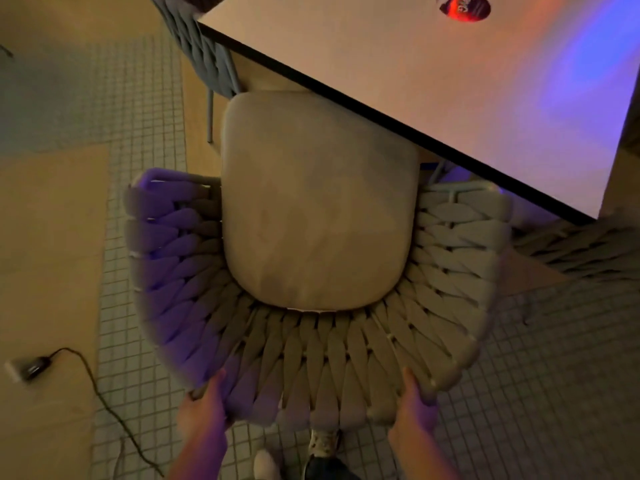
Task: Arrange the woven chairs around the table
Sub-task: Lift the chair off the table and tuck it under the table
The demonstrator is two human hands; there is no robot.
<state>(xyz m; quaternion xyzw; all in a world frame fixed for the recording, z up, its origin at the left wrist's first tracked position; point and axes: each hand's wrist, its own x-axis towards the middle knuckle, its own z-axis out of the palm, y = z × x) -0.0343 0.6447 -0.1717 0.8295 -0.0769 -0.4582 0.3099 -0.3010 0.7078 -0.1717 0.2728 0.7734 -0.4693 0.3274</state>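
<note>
Head-worn view, steeply downward, close.

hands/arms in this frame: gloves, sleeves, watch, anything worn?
Nothing worn that shows. The left hand and right hand are bare, without gloves or visible rings. Both forearms are bare down to the bottom edge of the frame, with no sleeve cuffs, watch or bands in view. Purple room light tints them, and motion blur hides finer detail.
</note>
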